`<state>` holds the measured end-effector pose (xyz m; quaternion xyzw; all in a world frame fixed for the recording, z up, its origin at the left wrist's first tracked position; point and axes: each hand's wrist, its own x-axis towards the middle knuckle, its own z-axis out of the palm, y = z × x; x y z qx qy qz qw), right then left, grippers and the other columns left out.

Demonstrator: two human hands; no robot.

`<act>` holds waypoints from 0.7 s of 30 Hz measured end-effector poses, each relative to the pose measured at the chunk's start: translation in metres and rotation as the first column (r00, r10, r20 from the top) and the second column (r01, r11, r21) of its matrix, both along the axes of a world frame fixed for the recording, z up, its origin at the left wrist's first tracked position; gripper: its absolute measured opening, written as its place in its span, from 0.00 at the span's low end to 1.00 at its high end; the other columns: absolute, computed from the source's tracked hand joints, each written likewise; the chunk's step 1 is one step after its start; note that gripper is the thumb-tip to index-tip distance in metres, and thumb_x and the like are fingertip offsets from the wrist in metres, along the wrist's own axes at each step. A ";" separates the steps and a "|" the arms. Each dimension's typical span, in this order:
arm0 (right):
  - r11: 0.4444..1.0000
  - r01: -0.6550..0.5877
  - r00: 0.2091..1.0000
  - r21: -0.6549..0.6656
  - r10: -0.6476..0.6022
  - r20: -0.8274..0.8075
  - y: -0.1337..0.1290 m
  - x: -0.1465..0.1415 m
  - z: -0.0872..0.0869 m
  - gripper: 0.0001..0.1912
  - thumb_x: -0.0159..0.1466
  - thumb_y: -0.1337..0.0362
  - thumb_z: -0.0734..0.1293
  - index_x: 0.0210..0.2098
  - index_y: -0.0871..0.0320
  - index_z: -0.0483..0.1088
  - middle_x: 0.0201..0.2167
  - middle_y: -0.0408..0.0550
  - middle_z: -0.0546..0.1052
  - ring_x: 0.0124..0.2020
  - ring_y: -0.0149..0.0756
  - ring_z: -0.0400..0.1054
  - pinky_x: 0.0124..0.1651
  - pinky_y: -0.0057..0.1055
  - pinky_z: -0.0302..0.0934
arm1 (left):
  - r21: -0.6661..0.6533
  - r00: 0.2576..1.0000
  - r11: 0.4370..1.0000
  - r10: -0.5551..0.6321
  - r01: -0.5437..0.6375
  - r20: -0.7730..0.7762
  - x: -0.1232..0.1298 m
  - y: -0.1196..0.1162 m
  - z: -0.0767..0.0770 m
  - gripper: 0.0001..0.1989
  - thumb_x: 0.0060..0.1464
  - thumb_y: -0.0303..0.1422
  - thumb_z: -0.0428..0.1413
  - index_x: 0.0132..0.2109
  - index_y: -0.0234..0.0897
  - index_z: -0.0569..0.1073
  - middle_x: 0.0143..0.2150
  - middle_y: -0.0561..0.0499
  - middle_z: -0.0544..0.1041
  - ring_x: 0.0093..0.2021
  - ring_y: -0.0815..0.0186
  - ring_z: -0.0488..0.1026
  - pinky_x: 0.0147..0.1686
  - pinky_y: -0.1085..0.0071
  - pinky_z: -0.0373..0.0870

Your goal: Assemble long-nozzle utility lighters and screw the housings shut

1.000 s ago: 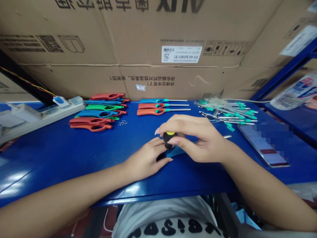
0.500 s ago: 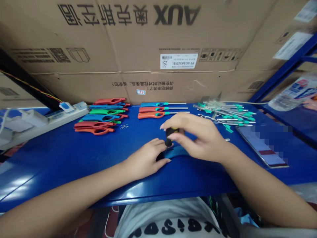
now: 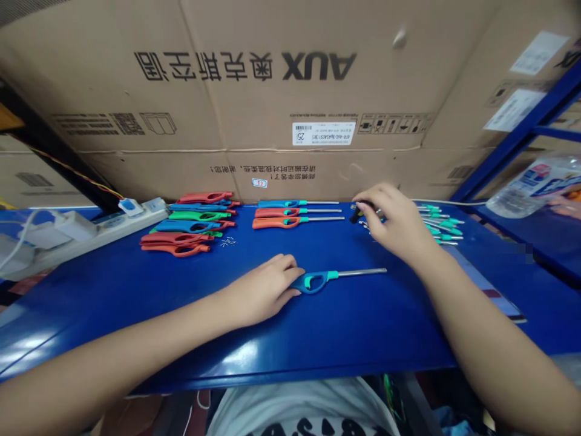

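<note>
My left hand point(image 3: 270, 289) is closed around the handle end of a blue gas lighter point(image 3: 320, 281), which lies on the blue table with its metal tube pointing right. Farther back and to the right, my right hand point(image 3: 394, 224) grips a short black screwdriver point(image 3: 361, 213), partly hidden by the fingers. Just left of it lie three lighters with tubes: a blue lighter point(image 3: 279, 204) and two orange-red ones, the nearer red lighter point(image 3: 276, 223) in front. Lighter tubes with green ends point(image 3: 442, 225) are piled behind my right hand, partly covered by it.
Red, blue and green lighter handles point(image 3: 190, 227) lie stacked at the back left, beside several small screws point(image 3: 228, 242). A power strip point(image 3: 104, 233) runs along the left. A phone point(image 3: 490, 284) lies partly behind my right forearm. A large cardboard box point(image 3: 254, 121) stands behind the table.
My right hand has lifted the screwdriver off the blue lighter and moved back and right, uncovering the lighter's trigger and tube. My left hand stays on the handle.
</note>
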<state>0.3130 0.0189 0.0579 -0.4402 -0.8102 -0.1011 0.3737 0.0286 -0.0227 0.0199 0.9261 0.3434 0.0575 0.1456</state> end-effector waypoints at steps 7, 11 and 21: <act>0.988 0.134 0.989 0.073 -0.128 -0.079 -0.001 0.017 0.005 0.08 0.69 0.65 0.61 0.40 0.55 0.73 0.37 0.55 0.75 0.40 0.45 0.72 0.43 0.42 0.69 | 0.130 0.999 0.991 0.015 -0.019 0.030 -0.027 0.085 0.041 0.17 0.65 0.38 0.53 0.55 0.37 0.75 0.52 0.43 0.74 0.53 0.56 0.72 0.56 0.62 0.67; 0.992 0.124 0.989 0.034 -0.121 -0.085 0.002 0.017 0.000 0.08 0.69 0.65 0.61 0.40 0.56 0.73 0.38 0.54 0.75 0.40 0.45 0.73 0.43 0.42 0.69 | 0.173 0.998 0.984 0.052 -0.048 -0.018 -0.035 0.134 0.045 0.22 0.65 0.44 0.49 0.56 0.34 0.75 0.51 0.41 0.74 0.52 0.55 0.72 0.54 0.63 0.67; 0.995 0.095 0.994 -0.012 -0.096 -0.051 0.001 0.008 -0.006 0.09 0.69 0.66 0.61 0.40 0.58 0.73 0.38 0.53 0.73 0.40 0.44 0.72 0.45 0.40 0.67 | 0.225 0.999 0.974 0.038 -0.034 -0.012 -0.031 0.206 0.011 0.20 0.65 0.39 0.47 0.55 0.34 0.74 0.53 0.40 0.74 0.51 0.56 0.73 0.55 0.62 0.67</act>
